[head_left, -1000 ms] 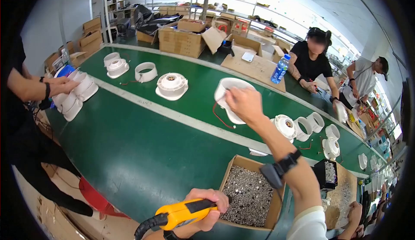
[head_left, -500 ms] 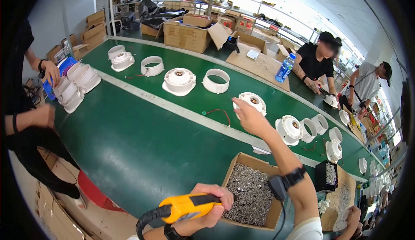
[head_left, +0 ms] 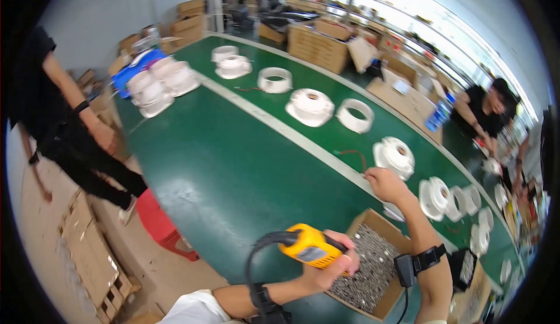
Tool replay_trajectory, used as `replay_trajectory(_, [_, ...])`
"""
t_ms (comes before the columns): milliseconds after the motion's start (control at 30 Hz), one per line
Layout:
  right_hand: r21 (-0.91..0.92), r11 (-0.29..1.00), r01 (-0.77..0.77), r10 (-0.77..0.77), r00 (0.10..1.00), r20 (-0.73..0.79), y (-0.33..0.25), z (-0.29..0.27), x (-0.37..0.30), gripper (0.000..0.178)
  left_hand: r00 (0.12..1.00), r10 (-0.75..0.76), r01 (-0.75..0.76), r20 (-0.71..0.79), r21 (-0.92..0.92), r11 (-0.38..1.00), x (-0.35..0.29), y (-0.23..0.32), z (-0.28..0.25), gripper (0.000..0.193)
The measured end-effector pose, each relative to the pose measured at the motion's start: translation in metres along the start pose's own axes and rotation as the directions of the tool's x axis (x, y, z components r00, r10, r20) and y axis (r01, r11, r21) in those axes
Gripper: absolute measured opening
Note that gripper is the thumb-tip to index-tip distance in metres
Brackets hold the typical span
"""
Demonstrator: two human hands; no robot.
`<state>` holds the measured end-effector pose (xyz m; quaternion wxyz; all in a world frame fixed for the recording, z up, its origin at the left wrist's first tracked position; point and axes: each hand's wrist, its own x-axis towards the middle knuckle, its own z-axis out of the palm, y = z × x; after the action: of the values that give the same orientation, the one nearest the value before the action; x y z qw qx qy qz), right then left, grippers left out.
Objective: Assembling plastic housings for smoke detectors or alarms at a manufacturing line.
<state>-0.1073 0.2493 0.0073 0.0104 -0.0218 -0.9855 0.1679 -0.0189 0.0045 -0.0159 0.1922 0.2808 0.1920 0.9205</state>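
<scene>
My left hand is wrapped round a yellow-and-black electric screwdriver, whose thick black cord loops back past my wrist. Its tip is hidden above an open cardboard box of small metal screws. At the pale strip on the green table, my right hand is closed, fingertips pinched at the end of a short red wire lead with a green plug. Just beyond that hand sits a round white plastic motor housing with a copper-coloured centre.
More white housings and white rings line the far side of the green table. Stacked white parts stand at the left end, near a standing person. A red stool is below. Another person works at the right.
My right hand has come back from the white housing to the wire lead, its fingers now closed. The view has swung, shifting the table rightward; the screwdriver stays in my left hand.
</scene>
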Motion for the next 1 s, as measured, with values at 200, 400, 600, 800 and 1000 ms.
replay_trajectory(200, [-0.073,0.997,-0.003,0.007,0.998,0.06,0.031,0.035,0.06,0.039,0.993,-0.091,0.094,-0.077,0.038,0.995,-0.006,0.009,-0.005,0.031])
replay_trajectory(400, [-0.167,0.984,-0.068,0.081,0.994,0.073,0.04,0.015,0.065,0.06,0.966,0.036,-0.021,-0.255,0.064,0.998,0.012,0.023,0.01,0.013])
replay_trajectory(600, [0.524,0.85,-0.054,-0.02,0.991,0.133,0.009,-0.009,-0.003,0.05,0.939,-0.055,0.047,-0.341,-0.03,0.998,0.019,0.038,0.005,0.018])
replay_trajectory(800, [0.594,0.803,-0.057,-0.052,0.985,0.164,-0.092,-0.02,-0.111,0.041,0.914,-0.082,0.006,-0.397,-0.187,0.982,0.031,-0.015,-0.029,0.04])
replay_trajectory(1000, [0.32,0.945,-0.071,0.054,0.997,0.062,-0.099,-0.003,-0.142,0.04,0.923,-0.192,0.14,-0.333,-0.174,0.975,0.034,-0.005,-0.026,0.039])
